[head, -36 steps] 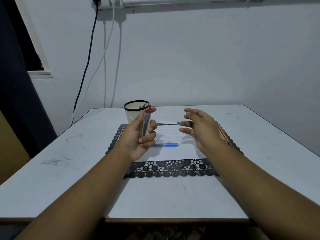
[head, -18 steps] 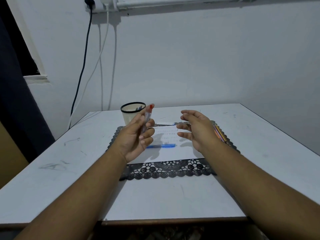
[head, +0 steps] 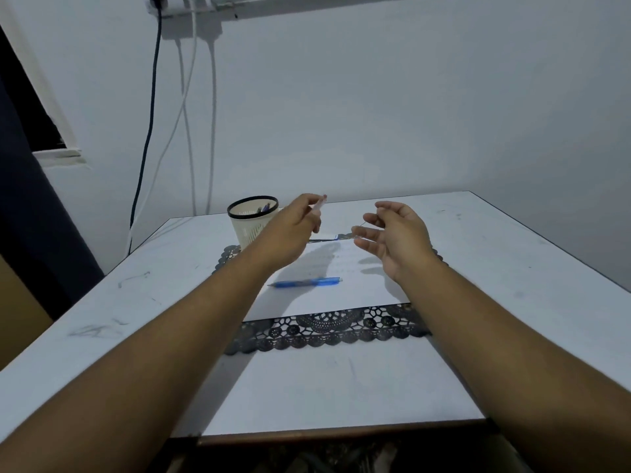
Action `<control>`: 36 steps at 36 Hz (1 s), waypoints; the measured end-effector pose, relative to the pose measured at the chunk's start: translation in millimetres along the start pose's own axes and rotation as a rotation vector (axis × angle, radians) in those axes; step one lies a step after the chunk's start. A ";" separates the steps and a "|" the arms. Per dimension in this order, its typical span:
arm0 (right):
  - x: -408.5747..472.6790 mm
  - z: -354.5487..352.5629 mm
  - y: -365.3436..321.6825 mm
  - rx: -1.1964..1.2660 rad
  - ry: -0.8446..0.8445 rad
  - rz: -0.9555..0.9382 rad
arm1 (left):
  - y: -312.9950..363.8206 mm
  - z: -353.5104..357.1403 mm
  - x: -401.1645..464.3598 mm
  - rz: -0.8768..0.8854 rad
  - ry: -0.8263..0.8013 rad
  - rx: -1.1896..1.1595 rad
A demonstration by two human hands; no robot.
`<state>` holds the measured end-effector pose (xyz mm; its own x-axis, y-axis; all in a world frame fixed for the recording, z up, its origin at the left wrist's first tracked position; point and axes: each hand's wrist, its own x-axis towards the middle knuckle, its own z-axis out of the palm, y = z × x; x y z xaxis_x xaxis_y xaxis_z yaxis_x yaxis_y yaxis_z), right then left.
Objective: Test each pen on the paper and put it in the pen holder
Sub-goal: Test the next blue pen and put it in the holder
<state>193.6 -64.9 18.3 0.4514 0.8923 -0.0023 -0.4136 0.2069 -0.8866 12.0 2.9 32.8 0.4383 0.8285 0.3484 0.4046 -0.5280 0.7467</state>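
Reaching forward over the white table (head: 341, 387), both your forearms cross its near edge. Nearest lies the black lace mat (head: 324, 331), with the sheet of paper (head: 341, 295) on it. A blue pen (head: 307, 282) lies on the paper, touched by neither hand. Your right hand (head: 396, 238) hovers above the paper's far right part, fingers loosely spread, grasping nothing. Your left hand (head: 290, 230) pinches a clear pen (head: 319, 203), tip tilted up and right. Just beyond and left of it stands the pen holder (head: 251, 221), on the mat's far left corner, pens already inside. Another pen (head: 329, 237) lies at the paper's far edge.
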 end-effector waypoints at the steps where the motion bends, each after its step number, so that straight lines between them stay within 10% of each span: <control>1: 0.0 -1.0 -0.3 0.017 0.005 0.004 | -2.3 3.0 6.7 0.012 0.009 0.127; 16: 14.3 -16.3 -14.1 0.074 0.017 -0.034 | -29.8 49.1 77.8 -0.018 -0.069 1.049; 36: 11.2 -11.2 -10.6 -0.205 -0.045 -0.120 | -6.9 1.2 1.7 0.136 -0.075 0.534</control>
<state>211.9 -61.6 22.5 0.4501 0.8841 0.1253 -0.1876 0.2309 -0.9547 10.9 7.7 27.6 0.5632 0.7408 0.3660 0.6823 -0.6668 0.2998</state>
